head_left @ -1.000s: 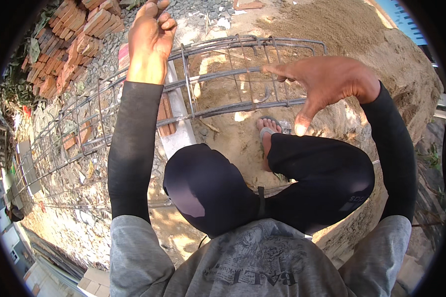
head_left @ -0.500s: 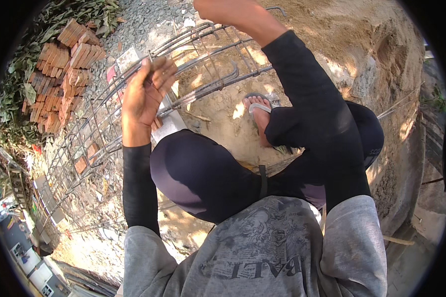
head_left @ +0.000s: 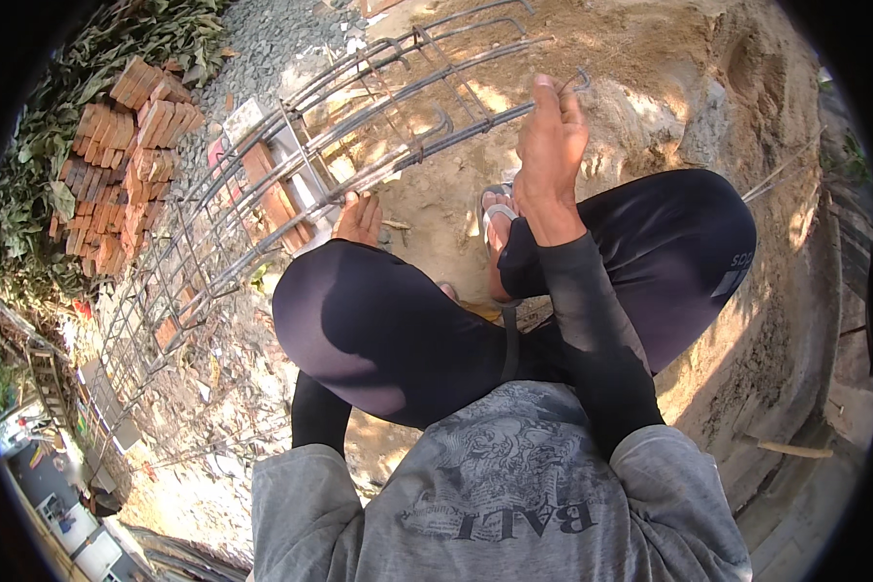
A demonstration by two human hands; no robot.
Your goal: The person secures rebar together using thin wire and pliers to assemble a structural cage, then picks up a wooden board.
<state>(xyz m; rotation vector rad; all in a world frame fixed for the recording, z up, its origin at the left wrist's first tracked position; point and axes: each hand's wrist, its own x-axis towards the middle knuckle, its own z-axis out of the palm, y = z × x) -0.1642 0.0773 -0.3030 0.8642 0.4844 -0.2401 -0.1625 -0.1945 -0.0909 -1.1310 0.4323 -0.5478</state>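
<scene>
A long rebar cage (head_left: 417, 150) of bars and square ties stretches in front of me from the lower left to the upper right. My right hand (head_left: 553, 145) is closed around its nearest bar, close to the hooked end, which sticks out past the fingers. Beyond my left knee, my left hand (head_left: 359, 218) has its bent fingers against the same near bar. The knee hides the rest of that hand. Under the cage, between the bars, lie a reddish-brown block (head_left: 274, 184) and a pale grey block (head_left: 301, 175).
Stacked red bricks (head_left: 131, 165) stand at the far left beside leafy branches (head_left: 29, 184). Grey gravel (head_left: 286, 44) lies beyond the cage. Sandy soil (head_left: 640, 58) spreads to the right. My sandalled foot (head_left: 498, 218) is close to the near bar.
My right hand has come down from the top edge to the near bar's end. My left hand, raised open over the cage before, has dropped to the near bar behind my knee.
</scene>
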